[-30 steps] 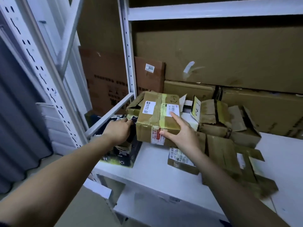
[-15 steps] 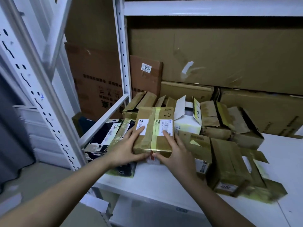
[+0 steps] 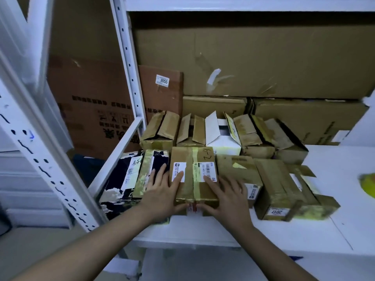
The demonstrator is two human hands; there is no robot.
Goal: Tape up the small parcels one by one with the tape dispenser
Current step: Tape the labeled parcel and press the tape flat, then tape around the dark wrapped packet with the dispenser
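On the white shelf (image 3: 304, 230), right at its front left corner, sits the small parcel (image 3: 194, 175): brown cardboard, sealed along its length by yellowish tape, two white printed labels on top and "2-4" handwritten near the far end. A red-and-white sticker shows on its near face, between the thumbs. The left hand (image 3: 162, 191) lies flat on the parcel's left side, fingers straight and spread, some over the dark printed box (image 3: 125, 179) just beside it. The right hand (image 3: 227, 195) rests the same way on the right side, fingers extended across the top, thumb against the near face; both are relaxed, pressing rather than clasping.

Room is tight. A taped carton (image 3: 235, 169) touches the parcel's right flank, and a row of opened boxes (image 3: 223, 132) stands right behind. The slanted upright post (image 3: 48, 159) and a rail close off the left. Bare shelf surface runs along the front edge and out to the right, where something yellow (image 3: 368, 184), cut off by the frame, sits.
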